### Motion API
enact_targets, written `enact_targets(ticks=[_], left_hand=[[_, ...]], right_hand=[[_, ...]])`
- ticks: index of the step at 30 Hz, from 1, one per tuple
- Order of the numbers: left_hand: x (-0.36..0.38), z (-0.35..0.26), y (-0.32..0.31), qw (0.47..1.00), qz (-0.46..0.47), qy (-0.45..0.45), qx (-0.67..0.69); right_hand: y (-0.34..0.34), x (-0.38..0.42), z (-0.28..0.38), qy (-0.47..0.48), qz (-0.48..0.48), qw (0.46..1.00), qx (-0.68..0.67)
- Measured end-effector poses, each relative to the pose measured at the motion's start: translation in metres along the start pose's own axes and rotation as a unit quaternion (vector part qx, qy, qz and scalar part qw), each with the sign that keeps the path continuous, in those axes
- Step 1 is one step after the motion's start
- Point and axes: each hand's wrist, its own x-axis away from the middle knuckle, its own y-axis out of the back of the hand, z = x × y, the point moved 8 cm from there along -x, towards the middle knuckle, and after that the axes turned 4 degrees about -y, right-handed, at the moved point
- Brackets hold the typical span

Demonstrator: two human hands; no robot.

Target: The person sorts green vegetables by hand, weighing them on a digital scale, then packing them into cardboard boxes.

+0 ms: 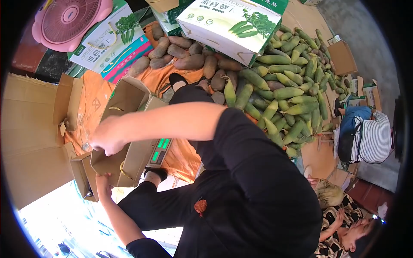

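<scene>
An open cardboard box (137, 157) with rope handles stands next to or on a digital scale (155, 154) with lit green digits; the scale is partly hidden. My left hand (104, 185) grips the box's lower edge, its thumb and fingers closed over the cardboard. Across the box reaches my right arm. My right hand (108, 135) is above the opening, fingers curled downward; what they hold, if anything, is hidden. The inside of the box is shadowed.
Green radishes (288, 92) lie in a large heap, beside darker brownish roots (189, 62) on orange sheeting. Printed cartons (230, 28) and a pink fan (71, 19) are at the top. Large cardboard (32, 133) stands left. Other people (340, 219) are at the right.
</scene>
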Motion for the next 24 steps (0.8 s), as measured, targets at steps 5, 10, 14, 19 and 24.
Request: enact_targets(ticks=[5,10,14,19,24], left_hand=[[0.009,-0.007,-0.004,1.0,-0.014,0.019,-0.013],[0.019,-0.022,-0.009,0.999,-0.029,0.013,-0.035],[0.0,-0.003,0.005,0.996,-0.02,0.007,-0.092],[-0.004,0.003,0.007,0.998,-0.042,0.012,-0.052],[0.002,-0.008,0.003,0.997,-0.034,-0.012,-0.07]], right_hand=[[0.096,0.123,-0.082,-0.058,-0.25,0.939,-0.229],[0.04,0.271,-0.273,-0.353,-0.392,0.838,-0.142],[-0.051,0.386,-0.328,-0.492,-0.488,0.549,-0.468],[-0.068,0.478,-0.332,-0.463,-0.65,0.365,-0.479],[0.006,0.494,-0.317,-0.407,-0.701,0.372,-0.452]])
